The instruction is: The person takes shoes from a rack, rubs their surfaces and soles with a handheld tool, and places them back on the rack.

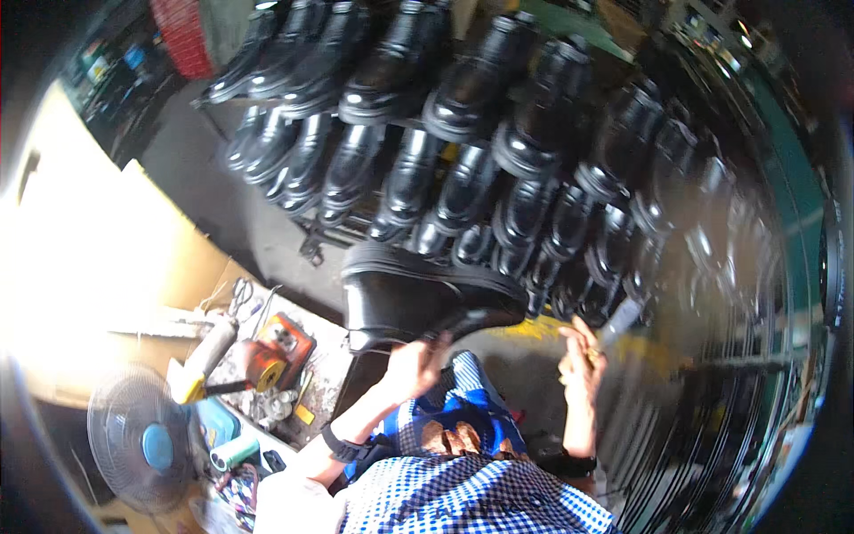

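Observation:
My left hand grips a black leather shoe by its opening, holding it sole-up and sideways in front of me. My right hand is raised beside it, to the right, fingers partly spread, and touches a pale blurred object near the fingertips; I cannot tell what it is or whether the hand holds it. Just beyond the held shoe stands a rack with several rows of shiny black shoes. A blue and white checked garment covers my lap.
On the left lies a cluttered cardboard work surface with an orange tool, scissors, a small fan and a tape roll. A red crate sits at top left. Bright glare washes out the left side.

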`<state>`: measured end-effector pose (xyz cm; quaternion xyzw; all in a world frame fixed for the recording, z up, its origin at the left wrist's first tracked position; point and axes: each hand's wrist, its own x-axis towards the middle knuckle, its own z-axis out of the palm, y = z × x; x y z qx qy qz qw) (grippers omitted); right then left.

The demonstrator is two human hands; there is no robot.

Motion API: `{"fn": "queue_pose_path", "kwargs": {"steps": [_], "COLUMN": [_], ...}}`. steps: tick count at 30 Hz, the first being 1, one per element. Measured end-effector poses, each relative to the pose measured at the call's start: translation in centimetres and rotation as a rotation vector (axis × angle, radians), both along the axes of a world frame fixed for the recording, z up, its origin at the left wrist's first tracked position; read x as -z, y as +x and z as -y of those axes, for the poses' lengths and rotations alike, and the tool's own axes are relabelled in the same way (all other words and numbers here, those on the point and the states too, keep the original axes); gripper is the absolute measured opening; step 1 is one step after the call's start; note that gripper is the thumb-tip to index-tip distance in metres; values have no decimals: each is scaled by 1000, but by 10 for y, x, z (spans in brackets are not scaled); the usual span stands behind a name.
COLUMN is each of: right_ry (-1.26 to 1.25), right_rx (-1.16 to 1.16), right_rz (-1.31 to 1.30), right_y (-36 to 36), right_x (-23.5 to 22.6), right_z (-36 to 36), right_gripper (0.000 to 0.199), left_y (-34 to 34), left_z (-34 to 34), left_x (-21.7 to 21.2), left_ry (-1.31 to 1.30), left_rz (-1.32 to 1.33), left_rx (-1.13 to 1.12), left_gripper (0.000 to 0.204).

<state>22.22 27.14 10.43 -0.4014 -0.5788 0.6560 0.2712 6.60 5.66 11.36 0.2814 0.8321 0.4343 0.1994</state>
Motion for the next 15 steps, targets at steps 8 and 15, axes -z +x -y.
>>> {"fn": "queue_pose_path", "kwargs": {"steps": [8, 15], "right_ry": [343, 384], "right_rx": [-394, -250], "right_rz": [20, 109], "right_y": [34, 35], "right_x": [28, 3], "right_z": [-32, -30], "right_gripper": [66, 45], "left_y": [22, 38], "left_z": [-12, -34], "left_x": [31, 43], "left_ry": [219, 358], "left_rz": [-219, -396], "left_rx": [307, 552], "left_gripper": [18, 15]}}
